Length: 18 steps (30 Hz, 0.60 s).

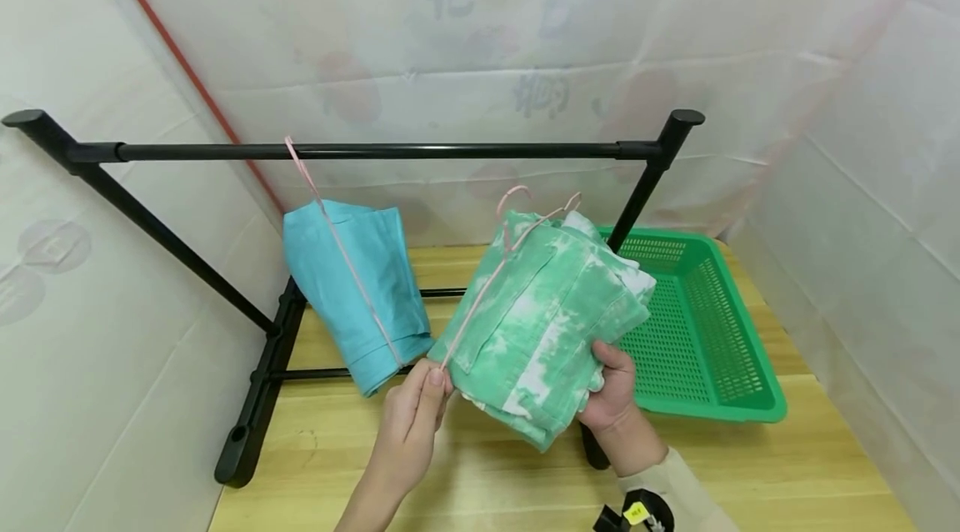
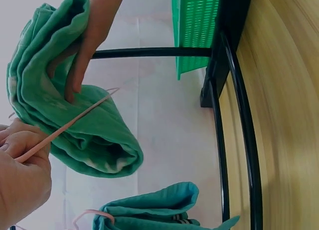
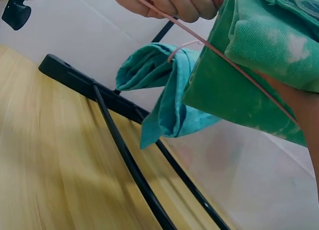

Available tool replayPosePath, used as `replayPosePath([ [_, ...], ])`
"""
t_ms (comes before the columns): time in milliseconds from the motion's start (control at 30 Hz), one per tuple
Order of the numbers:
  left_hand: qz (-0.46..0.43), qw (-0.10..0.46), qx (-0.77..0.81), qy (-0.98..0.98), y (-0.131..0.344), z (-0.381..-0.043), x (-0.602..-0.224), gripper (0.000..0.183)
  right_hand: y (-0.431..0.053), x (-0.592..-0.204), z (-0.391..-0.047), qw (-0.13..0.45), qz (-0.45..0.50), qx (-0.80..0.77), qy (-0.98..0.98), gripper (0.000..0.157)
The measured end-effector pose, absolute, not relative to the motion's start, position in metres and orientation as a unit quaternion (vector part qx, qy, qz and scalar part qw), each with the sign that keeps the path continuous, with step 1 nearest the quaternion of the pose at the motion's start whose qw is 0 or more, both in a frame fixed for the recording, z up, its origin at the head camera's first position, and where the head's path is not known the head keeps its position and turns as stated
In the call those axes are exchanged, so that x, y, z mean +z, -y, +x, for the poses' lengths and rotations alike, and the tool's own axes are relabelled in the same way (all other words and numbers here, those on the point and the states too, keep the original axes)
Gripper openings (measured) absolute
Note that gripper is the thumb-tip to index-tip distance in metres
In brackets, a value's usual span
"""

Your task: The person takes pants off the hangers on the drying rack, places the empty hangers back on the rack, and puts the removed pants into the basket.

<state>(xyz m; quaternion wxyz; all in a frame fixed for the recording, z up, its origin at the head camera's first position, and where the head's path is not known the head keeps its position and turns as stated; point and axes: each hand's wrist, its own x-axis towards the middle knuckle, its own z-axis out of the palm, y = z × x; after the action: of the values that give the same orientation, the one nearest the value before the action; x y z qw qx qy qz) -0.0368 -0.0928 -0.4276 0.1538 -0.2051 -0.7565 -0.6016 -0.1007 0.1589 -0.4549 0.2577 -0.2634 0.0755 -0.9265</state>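
With the left hand [image 1: 411, 414] pinching the pink hanger [image 1: 491, 278] and the right hand [image 1: 613, 390] gripping the green towel [image 1: 543, 323], I'd keep the folded cloth bunched above both hands so nothing slips.

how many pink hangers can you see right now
2. One pink hanger hangs on the black rail, carrying the blue cloth. The other pink hanger is pinched by the left hand, with the green cloth on it.

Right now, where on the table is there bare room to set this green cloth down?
Bare wood lies on the table in front of the green basket, and near the rack's left foot. The basket itself looks unfilled. It is crowded under the rail, where the blue cloth hangs.
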Motion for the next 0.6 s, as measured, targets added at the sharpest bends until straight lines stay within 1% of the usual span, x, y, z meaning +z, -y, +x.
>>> replayPosePath([
  [233, -0.183, 0.143, -0.615, 0.753, 0.0992, -0.0367, -0.4294, 0.028, -0.1643, -0.456, -0.1002, 0.274, -0.258, -0.927, -0.01, 0.022],
  [467, -0.176, 0.13, -0.631, 0.745, 0.0999, -0.0383, -0.4237, 0.028, -0.1681, -0.4596, -0.1025, 0.273, -0.269, -0.923, -0.012, 0.02],
  [600, -0.183, 0.136, -0.637, 0.737, 0.1006, -0.04, -0.4271, 0.027, -0.1691, -0.4627, -0.1035, 0.274, -0.283, -0.919, -0.019, 0.02],
])
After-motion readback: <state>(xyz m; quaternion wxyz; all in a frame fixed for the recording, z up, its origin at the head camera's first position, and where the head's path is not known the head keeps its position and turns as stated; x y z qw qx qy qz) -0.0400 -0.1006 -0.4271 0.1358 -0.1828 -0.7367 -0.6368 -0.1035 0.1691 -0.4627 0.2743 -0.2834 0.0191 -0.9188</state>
